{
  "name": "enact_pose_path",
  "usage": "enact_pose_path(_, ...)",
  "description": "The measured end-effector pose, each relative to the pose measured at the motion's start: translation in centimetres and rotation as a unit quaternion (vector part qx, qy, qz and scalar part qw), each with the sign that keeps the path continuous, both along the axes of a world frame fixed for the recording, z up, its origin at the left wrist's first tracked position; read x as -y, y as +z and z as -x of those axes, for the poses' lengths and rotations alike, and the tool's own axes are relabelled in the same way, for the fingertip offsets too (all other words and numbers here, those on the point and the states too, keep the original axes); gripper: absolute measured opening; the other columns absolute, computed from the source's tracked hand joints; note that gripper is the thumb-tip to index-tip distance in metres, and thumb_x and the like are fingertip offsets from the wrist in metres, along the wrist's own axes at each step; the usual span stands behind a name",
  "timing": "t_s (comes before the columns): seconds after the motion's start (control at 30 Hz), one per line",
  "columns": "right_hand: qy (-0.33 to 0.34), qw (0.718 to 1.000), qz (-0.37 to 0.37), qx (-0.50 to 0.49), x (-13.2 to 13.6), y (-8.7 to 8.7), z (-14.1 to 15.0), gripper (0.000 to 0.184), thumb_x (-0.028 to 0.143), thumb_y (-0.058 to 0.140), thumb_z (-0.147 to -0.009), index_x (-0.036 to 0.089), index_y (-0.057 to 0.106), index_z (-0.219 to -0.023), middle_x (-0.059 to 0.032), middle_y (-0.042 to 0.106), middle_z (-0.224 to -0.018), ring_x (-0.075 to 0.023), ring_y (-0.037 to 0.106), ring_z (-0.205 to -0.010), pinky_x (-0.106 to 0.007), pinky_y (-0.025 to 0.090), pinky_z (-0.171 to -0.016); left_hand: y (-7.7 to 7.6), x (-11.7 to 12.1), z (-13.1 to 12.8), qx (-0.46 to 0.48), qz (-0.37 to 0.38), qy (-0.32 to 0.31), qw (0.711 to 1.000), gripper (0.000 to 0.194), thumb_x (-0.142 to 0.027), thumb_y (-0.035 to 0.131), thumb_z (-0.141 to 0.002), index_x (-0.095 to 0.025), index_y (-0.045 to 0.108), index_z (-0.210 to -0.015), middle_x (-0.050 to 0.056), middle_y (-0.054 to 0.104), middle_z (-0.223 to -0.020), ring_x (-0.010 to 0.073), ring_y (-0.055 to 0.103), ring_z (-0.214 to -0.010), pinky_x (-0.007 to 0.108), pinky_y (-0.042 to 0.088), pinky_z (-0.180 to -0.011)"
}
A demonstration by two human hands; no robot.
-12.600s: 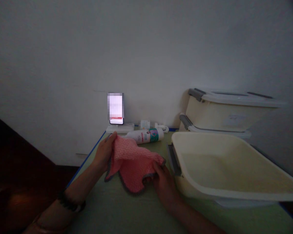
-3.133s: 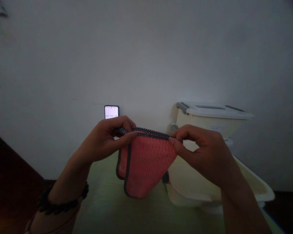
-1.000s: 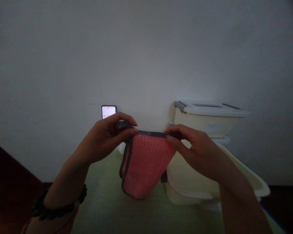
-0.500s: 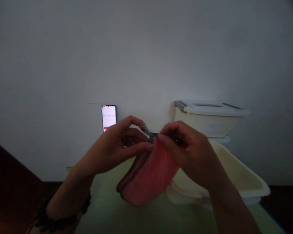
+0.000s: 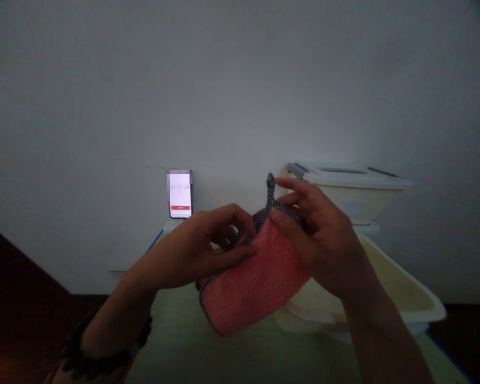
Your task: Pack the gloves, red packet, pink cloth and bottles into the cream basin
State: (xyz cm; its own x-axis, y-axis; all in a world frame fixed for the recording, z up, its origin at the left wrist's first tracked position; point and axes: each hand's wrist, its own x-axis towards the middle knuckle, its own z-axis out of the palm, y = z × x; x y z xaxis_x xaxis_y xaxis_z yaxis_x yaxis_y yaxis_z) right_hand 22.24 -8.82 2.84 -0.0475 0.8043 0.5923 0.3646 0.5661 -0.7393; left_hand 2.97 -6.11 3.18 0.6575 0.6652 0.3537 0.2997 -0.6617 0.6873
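A pink cloth (image 5: 248, 285) with a black-and-white edging hangs between my hands, folded over. At its top corner a small hanging loop (image 5: 270, 189) in the same checked trim stands upright. My right hand (image 5: 318, 234) pinches the cloth just below the loop, thumb in front; its forefinger reaches up beside the loop. My left hand (image 5: 214, 242) is closed on the trimmed edge, thumb and fingers pinching it left of the loop. Part of the cloth's back layer is hidden.
A lit phone (image 5: 180, 194) leans against the white wall (image 5: 224, 96). On the right, a lidded cream box (image 5: 336, 200) stands behind an open cream tub (image 5: 408, 282). All stand on a pale green table (image 5: 240, 357) with a blue edge.
The hanging loop, earlier bent at my left fingers, now points up by my right hand. The cloth has spread flatter, and my left hand has shifted down along its edge.
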Motion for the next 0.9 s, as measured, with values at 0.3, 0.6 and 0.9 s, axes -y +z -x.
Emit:
enact_pose_path(0.3, -0.116, 0.991, -0.048, -0.035, -0.9, 0.7, -2.8, 0.020, 0.028, 0.054, -0.086, 0.022, 0.058, -0.104, -0.0021, 0.062, -0.095, -0.0164, 0.058, -0.085, -0.030, 0.046, -0.074, -0.1, -1.1, 0.2, -0.159, 0.032, -0.008, 0.987, 0.034, -0.039, 0.061, -0.080, -0.021, 0.045, -0.104, -0.004, 0.061, -0.076, 0.0101, 0.051, -0.059, 0.020, 0.035, -0.050)
enact_pose_path(0.6, -0.076, 0.995, 0.004, -0.064, -1.1, 1.0, -5.9, 0.004, 0.025, 0.054, -0.083, 0.021, 0.056, -0.084, 0.0028, 0.055, -0.075, -0.0120, 0.051, -0.068, -0.026, 0.041, -0.061, -0.3, -2.7, 2.4, -0.213, 0.024, -0.008, 0.977, 0.021, -0.040, 0.055, -0.083, -0.019, 0.056, -0.080, -0.003, 0.057, -0.072, 0.0116, 0.053, -0.067, 0.022, 0.040, -0.059)
enact_pose_path(0.9, -0.088, 0.991, 0.071, -0.073, -0.8, 1.2, -7.1, 0.005, 0.019, 0.054, -0.079, 0.023, 0.054, -0.082, 0.0023, 0.053, -0.065, -0.0131, 0.051, -0.058, -0.028, 0.039, -0.055, 0.1, -3.3, 3.9, -0.113, 0.005, 0.022, 0.993, 0.017, -0.032, 0.051, -0.086, -0.017, 0.059, -0.089, 0.002, 0.066, -0.085, 0.0129, 0.061, -0.076, 0.025, 0.050, -0.069)
